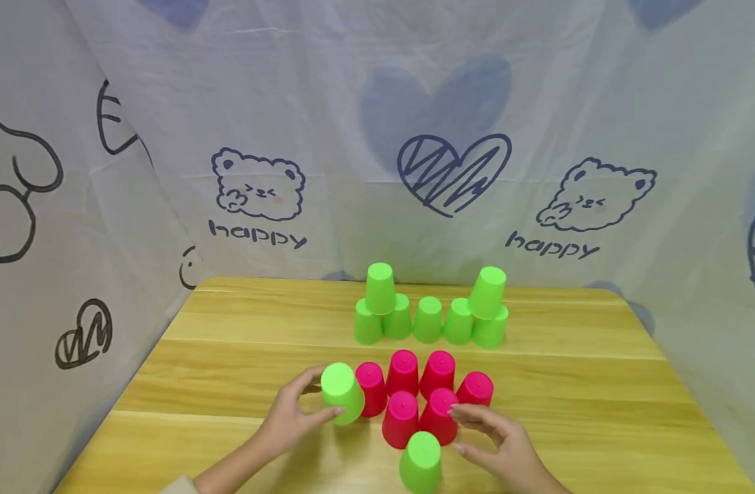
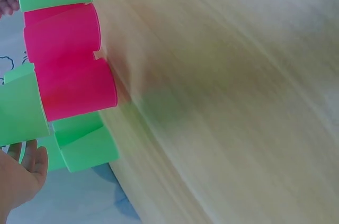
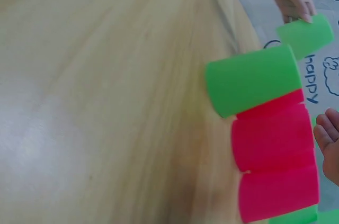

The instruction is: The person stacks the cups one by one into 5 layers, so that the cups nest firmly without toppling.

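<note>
My left hand [image 1: 297,415] grips an upside-down green cup [image 1: 343,394], fingers and thumb on its sides. This cup is raised off the table, as the right wrist view shows, beside the leftmost red cup [image 1: 370,390]. Near the front right red cup [image 1: 440,417] is my right hand [image 1: 497,442], its fingers loosely extended and nothing held; in the head view its fingertips overlap that cup's edge. Several upside-down red cups stand close together in the middle. Another green cup [image 1: 421,463] stands upside down in front of them.
Behind the red cups runs a row of upside-down green cups [image 1: 427,320]. One green cup [image 1: 380,288] sits on top at its left end, another [image 1: 487,293] at its right end. The wooden table [image 1: 229,329] meets a patterned cloth [image 1: 353,137] at the back.
</note>
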A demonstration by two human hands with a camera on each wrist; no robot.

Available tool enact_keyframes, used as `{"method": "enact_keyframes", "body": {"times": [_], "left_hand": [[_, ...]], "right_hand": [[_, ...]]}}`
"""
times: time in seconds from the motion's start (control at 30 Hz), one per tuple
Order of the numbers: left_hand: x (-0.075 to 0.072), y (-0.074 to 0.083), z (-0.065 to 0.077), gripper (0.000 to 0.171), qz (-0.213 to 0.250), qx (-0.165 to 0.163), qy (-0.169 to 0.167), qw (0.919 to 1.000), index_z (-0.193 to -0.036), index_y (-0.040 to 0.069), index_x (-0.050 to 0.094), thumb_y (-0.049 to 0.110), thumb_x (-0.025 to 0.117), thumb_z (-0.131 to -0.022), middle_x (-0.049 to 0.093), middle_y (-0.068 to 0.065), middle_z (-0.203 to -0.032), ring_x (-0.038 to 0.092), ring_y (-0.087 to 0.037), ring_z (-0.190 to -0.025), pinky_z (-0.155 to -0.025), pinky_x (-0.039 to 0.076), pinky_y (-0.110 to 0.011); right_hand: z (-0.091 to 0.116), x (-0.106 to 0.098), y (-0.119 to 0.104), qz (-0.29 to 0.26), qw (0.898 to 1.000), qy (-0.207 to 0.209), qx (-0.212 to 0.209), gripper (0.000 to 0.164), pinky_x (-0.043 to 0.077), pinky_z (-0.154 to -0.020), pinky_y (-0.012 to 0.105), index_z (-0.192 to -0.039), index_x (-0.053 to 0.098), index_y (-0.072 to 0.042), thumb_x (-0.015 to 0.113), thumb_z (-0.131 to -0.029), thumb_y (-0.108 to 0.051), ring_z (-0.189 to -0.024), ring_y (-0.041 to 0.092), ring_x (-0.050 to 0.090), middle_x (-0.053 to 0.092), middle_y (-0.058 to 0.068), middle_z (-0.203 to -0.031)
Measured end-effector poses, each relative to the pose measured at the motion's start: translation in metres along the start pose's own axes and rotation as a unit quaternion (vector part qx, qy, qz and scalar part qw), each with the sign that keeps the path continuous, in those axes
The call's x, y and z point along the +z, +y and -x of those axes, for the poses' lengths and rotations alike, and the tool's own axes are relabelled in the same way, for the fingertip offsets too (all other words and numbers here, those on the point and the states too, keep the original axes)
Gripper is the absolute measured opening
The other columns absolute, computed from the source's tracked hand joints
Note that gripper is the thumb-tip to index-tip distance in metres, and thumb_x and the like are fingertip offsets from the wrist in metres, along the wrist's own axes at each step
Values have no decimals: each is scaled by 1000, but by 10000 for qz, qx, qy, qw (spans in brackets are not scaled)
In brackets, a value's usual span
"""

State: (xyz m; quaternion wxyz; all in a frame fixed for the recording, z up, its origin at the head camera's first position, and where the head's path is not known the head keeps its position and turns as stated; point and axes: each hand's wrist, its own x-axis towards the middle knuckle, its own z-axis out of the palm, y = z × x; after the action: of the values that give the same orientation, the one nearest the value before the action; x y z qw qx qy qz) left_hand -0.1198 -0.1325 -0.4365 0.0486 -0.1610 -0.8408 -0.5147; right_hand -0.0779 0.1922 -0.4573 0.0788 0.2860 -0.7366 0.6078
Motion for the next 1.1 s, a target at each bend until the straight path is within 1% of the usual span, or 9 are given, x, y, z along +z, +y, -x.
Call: {"method": "enact_keyframes", "body": {"times": [0.1, 0.13, 0.2, 0.37, 0.5, 0.67, 0.77, 0.9, 1.1], "left_hand": [[-2, 2, -2, 53, -53, 38, 20, 10000, -118, 6, 58, 17, 79, -71, 64, -7, -115, 62, -19, -99, -88, 52, -40], [-2, 3, -2, 53, -65, 66, 25, 10000, -119, 6, 58, 17, 79, -71, 64, -7, -116, 61, -18, -99, -88, 52, -39], [-3, 3, -4, 53, -106, 127, 49, 9999, -119, 6, 58, 16, 79, -71, 64, -7, -116, 62, -18, -99, -87, 53, -37], [-4, 5, -9, 52, -135, 406, 60, 9991, -119, 5, 57, 16, 78, -72, 65, -8, -115, 61, -17, -98, -86, 53, -38], [-5, 6, -15, 52, -76, 540, 86, 9985, -120, 5, 56, 14, 77, -73, 64, -9, -115, 61, -16, -98, -86, 53, -40], [-4, 7, -20, 52, -18, 536, 145, 9985, -120, 6, 57, 15, 77, -73, 65, -8, -114, 61, -10, -97, -86, 53, -41], [-1, 9, -24, 51, 48, 509, 126, 9986, -120, 7, 57, 16, 77, -74, 65, -7, -113, 62, -12, -97, -86, 53, -42], [1, 11, -30, 52, 108, 434, 97, 9990, -120, 6, 56, 14, 78, -73, 64, -8, -115, 63, -19, -97, -87, 52, -43], [4, 16, -40, 54, 114, 466, 151, 9987, -121, 5, 55, 12, 78, -73, 65, -8, -113, 63, -22, -99, -86, 53, -42]], "right_hand": [[4, 6, 3, -8, 10000, -66, -23, 42, 49, -88, 14, -115, 56, 10, 68, -75, 11, -104, -1, 60, 66, -4, -114], [5, 8, 4, 7, 9999, -89, -131, 42, 49, -88, 14, -114, 56, 10, 67, -74, 12, -103, 0, 60, 66, -2, -114], [7, 11, 6, -9, 9998, -150, -106, 42, 49, -88, 15, -114, 56, 10, 67, -74, 12, -103, 1, 61, 66, 1, -113], [11, 17, 8, 28, 9986, -384, 352, 40, 51, -87, 18, -116, 56, 6, 68, -78, 5, -102, 2, 61, 65, 12, -111], [12, 21, 10, 118, 9982, -491, 337, 42, 51, -88, 21, -117, 56, 8, 70, -78, 2, -103, 2, 60, 63, 18, -111], [12, 28, 16, 160, 9983, -554, 112, 45, 50, -89, 19, -117, 55, 9, 72, -76, 0, -104, 0, 60, 64, 17, -111], [12, 32, 21, 261, 9983, -523, 22, 46, 50, -89, 18, -116, 56, 9, 74, -74, -1, -104, 0, 60, 65, 17, -110], [14, 35, 25, 466, 9976, -480, 170, 48, 49, -89, 16, -115, 56, 9, 76, -73, -5, -104, -1, 59, 65, 17, -109], [14, 37, 24, 710, 9941, -485, 663, 47, 48, -88, 17, -115, 59, 0, 78, -74, -14, -101, -2, 58, 66, 13, -107]]}}
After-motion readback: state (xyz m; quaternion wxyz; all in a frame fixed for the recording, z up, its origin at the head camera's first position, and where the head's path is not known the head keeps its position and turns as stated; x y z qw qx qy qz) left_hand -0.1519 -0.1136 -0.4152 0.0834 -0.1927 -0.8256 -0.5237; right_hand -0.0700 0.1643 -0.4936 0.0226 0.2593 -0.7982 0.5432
